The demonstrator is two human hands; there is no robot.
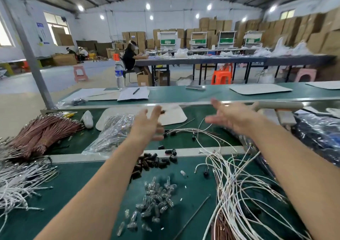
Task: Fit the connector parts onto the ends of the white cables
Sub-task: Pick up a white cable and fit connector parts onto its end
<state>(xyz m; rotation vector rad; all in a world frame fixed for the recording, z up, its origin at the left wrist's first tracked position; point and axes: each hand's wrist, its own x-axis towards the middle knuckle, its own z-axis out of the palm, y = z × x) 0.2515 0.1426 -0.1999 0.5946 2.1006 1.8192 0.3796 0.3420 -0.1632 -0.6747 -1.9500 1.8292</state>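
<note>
1. Both arms were stretched out over the green bench (71, 175), and both hands were pretty motion-blurred.
2. The right hand (231, 117) was open with fingers spread, holding nothing, up above the far end of the loose white cables (228, 188).
3. The left hand (147, 124) had its fingers pointing up. A small dark piece (162, 112) sat right at the fingertips, but honestly I couldn't tell if it was gripped.
4. The dark connector caps (150, 163) were piled between the forearms, with the clear connector parts (156, 201) nearer the camera. The cables lay just right of both.
5. A brown wire bundle (42, 133) and a plastic bag (112, 131) lay off to the left.
</note>
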